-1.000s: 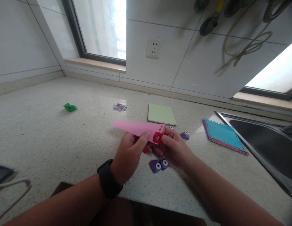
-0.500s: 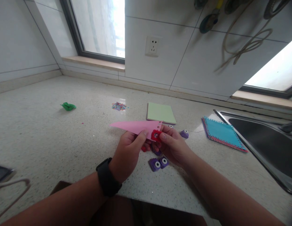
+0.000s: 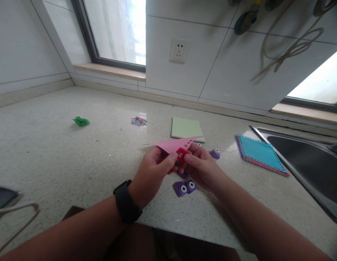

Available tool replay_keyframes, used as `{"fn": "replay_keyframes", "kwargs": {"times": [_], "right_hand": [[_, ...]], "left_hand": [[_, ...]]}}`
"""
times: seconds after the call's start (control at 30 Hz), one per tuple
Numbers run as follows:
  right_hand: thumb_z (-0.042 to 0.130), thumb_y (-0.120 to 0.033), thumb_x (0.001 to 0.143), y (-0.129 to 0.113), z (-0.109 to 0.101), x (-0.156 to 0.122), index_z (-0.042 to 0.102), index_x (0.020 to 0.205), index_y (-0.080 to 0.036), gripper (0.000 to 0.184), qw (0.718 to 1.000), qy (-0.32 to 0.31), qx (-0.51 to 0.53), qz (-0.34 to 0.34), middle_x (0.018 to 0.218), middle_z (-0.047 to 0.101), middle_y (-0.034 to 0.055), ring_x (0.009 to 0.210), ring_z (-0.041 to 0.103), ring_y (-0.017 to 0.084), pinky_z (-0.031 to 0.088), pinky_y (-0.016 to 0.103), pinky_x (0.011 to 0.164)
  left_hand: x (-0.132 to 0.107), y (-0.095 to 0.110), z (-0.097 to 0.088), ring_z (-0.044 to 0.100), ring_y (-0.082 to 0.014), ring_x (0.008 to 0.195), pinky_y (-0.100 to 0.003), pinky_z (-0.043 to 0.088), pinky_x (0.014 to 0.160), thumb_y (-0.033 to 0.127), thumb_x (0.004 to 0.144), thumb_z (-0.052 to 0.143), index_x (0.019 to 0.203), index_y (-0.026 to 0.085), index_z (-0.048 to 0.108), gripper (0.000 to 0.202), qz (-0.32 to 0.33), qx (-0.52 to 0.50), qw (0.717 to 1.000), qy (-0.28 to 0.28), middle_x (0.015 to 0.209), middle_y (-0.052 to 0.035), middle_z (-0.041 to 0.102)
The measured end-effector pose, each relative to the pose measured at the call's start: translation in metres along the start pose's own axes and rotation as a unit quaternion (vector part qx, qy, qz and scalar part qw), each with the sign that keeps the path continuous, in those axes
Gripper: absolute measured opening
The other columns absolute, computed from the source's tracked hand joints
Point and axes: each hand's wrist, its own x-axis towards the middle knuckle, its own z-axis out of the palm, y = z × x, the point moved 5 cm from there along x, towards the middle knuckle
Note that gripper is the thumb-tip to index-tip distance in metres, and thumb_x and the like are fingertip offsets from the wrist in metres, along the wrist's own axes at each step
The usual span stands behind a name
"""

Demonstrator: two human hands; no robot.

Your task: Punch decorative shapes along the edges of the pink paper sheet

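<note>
Between my hands is a sheet of pink paper (image 3: 169, 145), seen at a low slant, with a row of small punched shapes along its right edge. My left hand (image 3: 156, 168) pinches the paper, its thumb reaching the red craft punch (image 3: 181, 154). That punch sits over the paper's near edge, and my right hand (image 3: 202, 163) grips it with the thumb at its side. Fingers of both hands are partly hidden beneath. Purple craft punches (image 3: 180, 189) with star marks lie on the counter just below, and another purple punch (image 3: 215, 153) stands to the right.
Behind the hands lies a stack of pale green paper (image 3: 187, 127). A pile of punched confetti (image 3: 139, 121) and a crumpled green piece (image 3: 80, 121) are to the left. Blue edged sheets (image 3: 262, 154) rest beside the sink (image 3: 306, 159). A dark device (image 3: 5, 197) with a cable is at far left.
The pink paper has turned and bent, its right corner now raised to the right. My left thumb has moved right against the red punch. The view has shifted slightly.
</note>
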Motion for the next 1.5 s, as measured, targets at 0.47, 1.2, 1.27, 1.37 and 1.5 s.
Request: {"fn": "replay_keyframes", "kwargs": {"times": [0.47,1.2,1.27,1.37,1.5], "right_hand": [[0.062,-0.044,0.09,0.01,-0.018,-0.013,0.065,0.075,-0.014,0.033,0.982,0.008,-0.184,0.04,0.059,0.06,0.0022,0.049,0.052,0.012,0.038,0.021,0.041],[0.065,-0.046,0.085,0.019,-0.017,-0.011,0.053,0.068,-0.019,0.034,0.981,0.081,-0.177,0.003,0.049,0.039,-0.0071,0.041,0.035,0.009,0.025,0.021,0.037],[0.065,-0.046,0.087,0.018,-0.016,-0.011,0.055,0.07,-0.019,0.033,0.982,0.066,-0.178,0.0,0.05,0.04,-0.0071,0.041,0.035,0.009,0.026,0.02,0.037],[0.063,-0.045,0.089,0.017,-0.016,-0.011,0.058,0.073,-0.018,0.032,0.981,0.054,-0.184,-0.001,0.052,0.041,-0.0067,0.042,0.037,0.009,0.027,0.02,0.038],[0.061,-0.044,0.091,0.018,-0.018,-0.013,0.059,0.073,-0.017,0.032,0.981,0.048,-0.19,-0.002,0.052,0.042,-0.0059,0.043,0.039,0.01,0.027,0.021,0.038]], "left_hand": [[0.002,-0.004,-0.007,0.054,-0.0092,0.062,-0.022,0.045,0.059,0.035,0.089,0.065,0.09,0.014,0.069,0.021,0.001,0.068,0.998,0.016,0.073,-0.0004,0.065],[-0.014,0.018,0.001,0.044,-0.0138,0.061,-0.031,0.032,0.059,0.024,0.095,0.039,0.064,0.021,0.043,0.031,0.089,0.336,0.938,0.008,0.063,0.0034,0.047],[-0.014,0.019,0.0,0.044,-0.0134,0.061,-0.03,0.032,0.058,0.022,0.094,0.04,0.064,0.021,0.045,0.03,0.092,0.323,0.942,0.006,0.062,0.0038,0.046],[-0.014,0.018,-0.001,0.043,-0.0127,0.06,-0.029,0.033,0.057,0.024,0.093,0.041,0.064,0.02,0.048,0.03,0.087,0.288,0.954,0.01,0.061,0.0042,0.046],[-0.013,0.015,-0.001,0.041,-0.0114,0.058,-0.027,0.033,0.055,0.024,0.093,0.045,0.064,0.02,0.049,0.029,0.069,0.25,0.966,0.013,0.06,0.005,0.045]]}}
